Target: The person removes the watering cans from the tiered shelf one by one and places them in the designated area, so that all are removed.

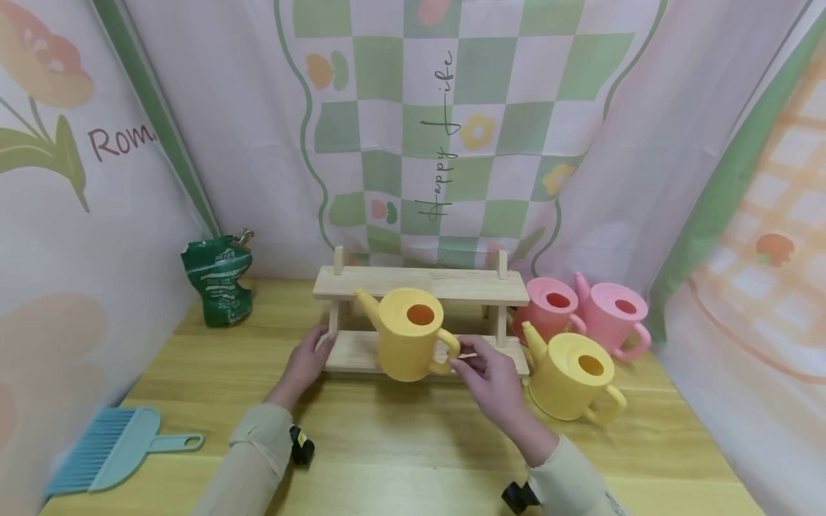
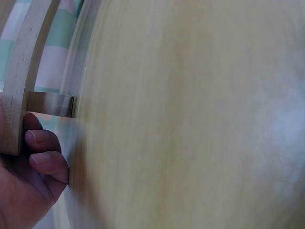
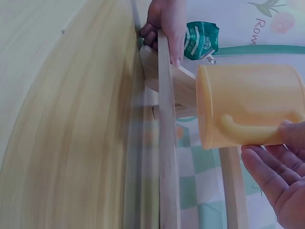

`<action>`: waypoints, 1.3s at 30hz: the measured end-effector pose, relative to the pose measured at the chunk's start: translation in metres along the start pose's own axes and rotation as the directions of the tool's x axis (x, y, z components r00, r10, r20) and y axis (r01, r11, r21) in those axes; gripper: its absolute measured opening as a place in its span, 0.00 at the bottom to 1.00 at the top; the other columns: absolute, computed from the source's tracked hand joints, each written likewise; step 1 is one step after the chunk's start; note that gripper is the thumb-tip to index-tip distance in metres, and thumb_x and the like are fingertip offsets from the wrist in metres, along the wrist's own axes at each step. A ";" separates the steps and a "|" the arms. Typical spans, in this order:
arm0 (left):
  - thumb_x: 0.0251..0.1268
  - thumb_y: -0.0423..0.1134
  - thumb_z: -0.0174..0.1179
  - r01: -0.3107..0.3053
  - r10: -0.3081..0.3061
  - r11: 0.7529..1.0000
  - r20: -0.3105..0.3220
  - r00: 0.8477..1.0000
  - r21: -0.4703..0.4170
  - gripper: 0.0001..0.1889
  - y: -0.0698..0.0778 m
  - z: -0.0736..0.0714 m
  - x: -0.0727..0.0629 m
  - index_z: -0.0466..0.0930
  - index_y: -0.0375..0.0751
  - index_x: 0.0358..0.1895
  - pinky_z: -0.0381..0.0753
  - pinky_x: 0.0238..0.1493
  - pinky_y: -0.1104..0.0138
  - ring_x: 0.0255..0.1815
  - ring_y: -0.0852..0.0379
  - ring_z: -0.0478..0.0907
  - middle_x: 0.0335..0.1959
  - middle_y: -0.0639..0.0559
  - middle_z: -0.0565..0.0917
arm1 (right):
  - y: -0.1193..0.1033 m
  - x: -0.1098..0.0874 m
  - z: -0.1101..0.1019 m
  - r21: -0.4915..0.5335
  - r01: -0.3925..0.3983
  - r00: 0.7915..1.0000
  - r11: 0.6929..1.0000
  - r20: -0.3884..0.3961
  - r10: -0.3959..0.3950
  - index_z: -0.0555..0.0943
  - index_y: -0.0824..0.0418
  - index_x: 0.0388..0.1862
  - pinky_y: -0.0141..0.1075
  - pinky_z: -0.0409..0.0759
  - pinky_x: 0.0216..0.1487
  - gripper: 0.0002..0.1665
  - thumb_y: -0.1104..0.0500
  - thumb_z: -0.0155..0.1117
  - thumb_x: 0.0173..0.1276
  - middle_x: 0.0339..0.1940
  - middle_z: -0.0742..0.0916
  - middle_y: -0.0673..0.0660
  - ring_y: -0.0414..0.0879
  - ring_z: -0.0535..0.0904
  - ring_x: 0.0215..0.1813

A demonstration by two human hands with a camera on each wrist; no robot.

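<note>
A two-tier wooden shelf (image 1: 419, 283) stands at the back of the table. My right hand (image 1: 493, 380) pinches the handle of a yellow watering can (image 1: 406, 351), held upright at the shelf's front. In the right wrist view, a gap separates the can's base (image 3: 204, 107) from the lower board (image 3: 167, 143). My left hand (image 1: 308, 362) grips the left end of the lower board; in the left wrist view, its curled fingers (image 2: 50, 162) show beneath the board (image 2: 21, 81). A second yellow watering can (image 1: 561, 383) stands to the right of the shelf.
Two pink watering cans (image 1: 548, 315) (image 1: 609, 315) stand behind the second yellow one, near the right curtain. A crumpled green bag (image 1: 222, 287) is at the back left. A light blue dustpan brush (image 1: 125, 448) lies at the front left. A patterned cloth hangs behind the shelf.
</note>
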State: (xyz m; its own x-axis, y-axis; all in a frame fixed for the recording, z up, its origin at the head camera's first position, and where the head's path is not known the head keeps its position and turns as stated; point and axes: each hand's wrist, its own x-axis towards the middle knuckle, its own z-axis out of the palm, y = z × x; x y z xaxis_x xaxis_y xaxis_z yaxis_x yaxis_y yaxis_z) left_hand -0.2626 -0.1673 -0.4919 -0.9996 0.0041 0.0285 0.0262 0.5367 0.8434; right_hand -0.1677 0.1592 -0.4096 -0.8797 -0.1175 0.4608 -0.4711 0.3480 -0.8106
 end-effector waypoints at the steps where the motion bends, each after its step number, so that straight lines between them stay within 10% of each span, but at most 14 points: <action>1: 0.77 0.53 0.46 0.005 -0.005 1.000 0.005 1.000 -0.001 0.24 0.000 0.000 0.000 0.67 0.45 0.68 0.63 0.66 0.41 0.67 0.38 0.67 0.67 0.38 0.71 | 0.001 -0.001 -0.003 -0.004 0.016 1.000 1.000 -0.005 -0.016 0.80 0.64 0.48 0.33 0.85 0.37 0.13 0.70 0.66 0.65 0.43 0.86 0.64 0.54 0.87 0.41; 12: 0.77 0.54 0.45 -0.035 0.035 0.999 0.010 0.999 -0.001 0.26 -0.004 0.000 0.000 0.66 0.42 0.68 0.62 0.67 0.41 0.68 0.35 0.65 0.67 0.36 0.70 | 0.000 -0.013 -0.040 0.001 0.024 0.999 1.000 -0.045 -0.024 0.78 0.70 0.49 0.36 0.86 0.38 0.13 0.72 0.63 0.66 0.42 0.85 0.67 0.56 0.86 0.41; 23: 0.77 0.54 0.45 -0.036 0.036 0.999 0.013 0.999 0.000 0.28 -0.002 -0.002 -0.001 0.64 0.40 0.70 0.60 0.69 0.42 0.69 0.35 0.63 0.69 0.35 0.68 | -0.004 -0.024 -0.084 -0.091 0.002 0.986 0.996 -0.168 -0.018 0.78 0.73 0.48 0.31 0.85 0.35 0.13 0.75 0.63 0.64 0.42 0.84 0.67 0.37 0.85 0.38; 31: 0.77 0.56 0.45 -0.025 0.025 1.000 0.025 0.999 -0.012 0.28 -0.003 -0.001 0.000 0.65 0.41 0.70 0.60 0.69 0.42 0.70 0.36 0.63 0.69 0.35 0.68 | -0.008 -0.032 -0.119 -0.144 -0.053 0.971 0.988 -0.238 0.018 0.76 0.75 0.50 0.29 0.84 0.38 0.13 0.75 0.61 0.66 0.40 0.83 0.44 0.33 0.85 0.37; 39: 0.77 0.57 0.44 -0.023 0.023 1.000 0.026 0.999 -0.007 0.29 -0.003 -0.002 -0.001 0.64 0.41 0.70 0.60 0.68 0.41 0.69 0.35 0.63 0.69 0.35 0.68 | -0.005 -0.040 -0.155 -0.128 -0.056 0.945 0.990 -0.327 0.012 0.75 0.76 0.51 0.27 0.83 0.36 0.16 0.77 0.61 0.64 0.40 0.86 0.42 0.34 0.85 0.35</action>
State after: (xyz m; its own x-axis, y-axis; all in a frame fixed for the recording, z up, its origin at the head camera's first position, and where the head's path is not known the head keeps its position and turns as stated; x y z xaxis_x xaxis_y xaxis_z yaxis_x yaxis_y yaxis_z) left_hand -0.2612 -0.1703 -0.4931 -0.9987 0.0389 0.0339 0.0494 0.5307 0.8461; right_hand -0.1202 0.3062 -0.3679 -0.8153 0.1977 0.5443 -0.4085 0.4699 -0.7825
